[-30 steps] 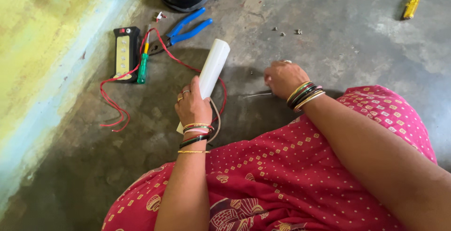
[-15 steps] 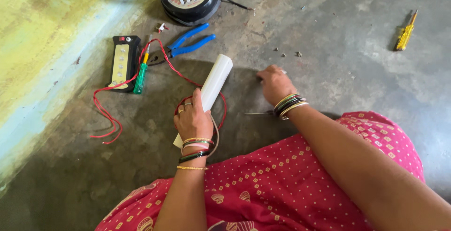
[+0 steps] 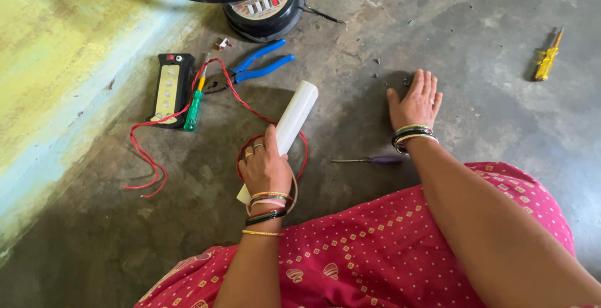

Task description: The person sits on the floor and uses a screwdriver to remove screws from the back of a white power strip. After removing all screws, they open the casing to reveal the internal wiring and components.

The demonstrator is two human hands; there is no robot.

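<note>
white tube (image 3: 294,120) in left hand (image 3: 266,167), long axis up-right toward fan base (image 3: 266,10)

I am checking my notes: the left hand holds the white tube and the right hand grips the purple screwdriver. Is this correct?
Not quite. In the head view the left hand holds the white tube, but the right hand lies flat and open on the floor; the purple screwdriver lies beside it, untouched.

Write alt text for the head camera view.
The left hand grips a white tube while the right hand rests flat on the grey floor. Nearby lie blue pliers, red wire and a purple screwdriver.
</note>
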